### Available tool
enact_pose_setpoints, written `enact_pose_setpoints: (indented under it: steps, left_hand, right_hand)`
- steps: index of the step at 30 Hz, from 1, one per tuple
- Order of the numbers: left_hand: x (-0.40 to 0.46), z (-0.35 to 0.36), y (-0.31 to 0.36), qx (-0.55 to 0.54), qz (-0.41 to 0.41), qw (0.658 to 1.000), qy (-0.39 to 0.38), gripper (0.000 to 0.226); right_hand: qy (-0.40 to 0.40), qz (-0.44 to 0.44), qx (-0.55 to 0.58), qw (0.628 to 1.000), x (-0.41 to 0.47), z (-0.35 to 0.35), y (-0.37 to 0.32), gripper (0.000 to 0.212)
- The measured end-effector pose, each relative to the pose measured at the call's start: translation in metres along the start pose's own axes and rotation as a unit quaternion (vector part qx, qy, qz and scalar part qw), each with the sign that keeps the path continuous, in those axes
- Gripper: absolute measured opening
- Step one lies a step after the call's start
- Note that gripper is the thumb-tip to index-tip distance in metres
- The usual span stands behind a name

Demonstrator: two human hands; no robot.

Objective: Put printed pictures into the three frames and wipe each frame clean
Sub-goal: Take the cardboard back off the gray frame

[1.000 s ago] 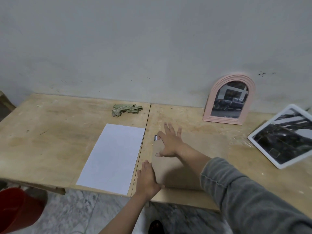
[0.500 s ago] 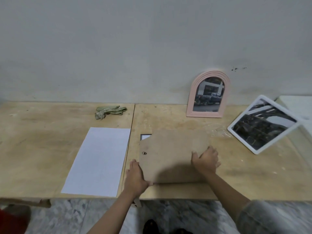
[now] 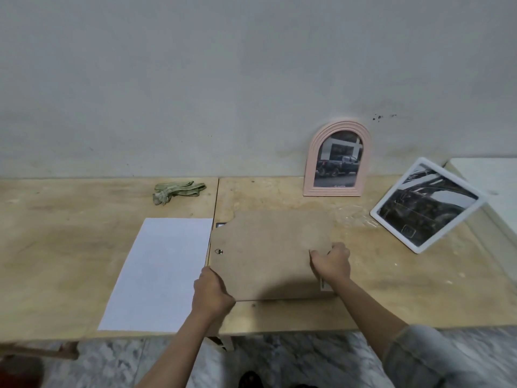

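Note:
A brown backing board [image 3: 265, 253] of a frame lies face down on the table, with a small metal hanger near its left edge. My left hand [image 3: 212, 294] grips its near left corner. My right hand [image 3: 331, 261] grips its right edge. A sliver of the frame shows under the board at the far left corner [image 3: 220, 225] and near my right wrist. A white sheet of paper [image 3: 159, 273] lies blank side up to the left. A pink arched frame [image 3: 337, 161] with a car picture leans on the wall. A white rectangular frame [image 3: 425, 204] with a picture lies at the right.
A crumpled green cloth [image 3: 176, 191] lies at the back of the wooden table [image 3: 56, 247], left of the seam between two table tops. A white surface [image 3: 492, 180] sits at the far right. Marble floor shows below the table's front edge.
My right hand moved from the board's far left part to its right edge and closed on it. The left hand stays at the near left corner. The view shifted right.

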State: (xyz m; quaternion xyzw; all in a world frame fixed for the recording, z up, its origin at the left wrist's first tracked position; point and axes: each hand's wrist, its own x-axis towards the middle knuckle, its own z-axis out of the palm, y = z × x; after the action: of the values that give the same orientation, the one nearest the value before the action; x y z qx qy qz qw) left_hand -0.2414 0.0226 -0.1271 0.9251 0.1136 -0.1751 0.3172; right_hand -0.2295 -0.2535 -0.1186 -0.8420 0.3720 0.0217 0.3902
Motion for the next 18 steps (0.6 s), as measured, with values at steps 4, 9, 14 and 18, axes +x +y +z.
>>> enact_pose_setpoints:
  steps: [4,9,14,18]
  left_hand:
    - [0.006,-0.016,-0.005,-0.026,-0.015,0.999,-0.011,0.073]
    - [0.011,-0.025,0.001,-0.123,0.011,0.992,0.034,0.070]
    - [0.003,-0.026,0.028,-0.136,0.052,0.983,0.111,0.071]
    - [-0.011,-0.008,0.061,-0.136,0.089,0.981,0.104,0.052]
  right_hand:
    - [-0.021,-0.014,0.024,0.999,-0.004,0.007,-0.007,0.051]
    - [-0.041,-0.030,0.078,0.996,-0.005,0.011,-0.007,0.046]
    - [-0.020,-0.040,0.160,0.986,-0.008,-0.003,-0.003,0.062]
    - [0.015,-0.037,0.153,0.987,-0.005,-0.039,0.016,0.066]
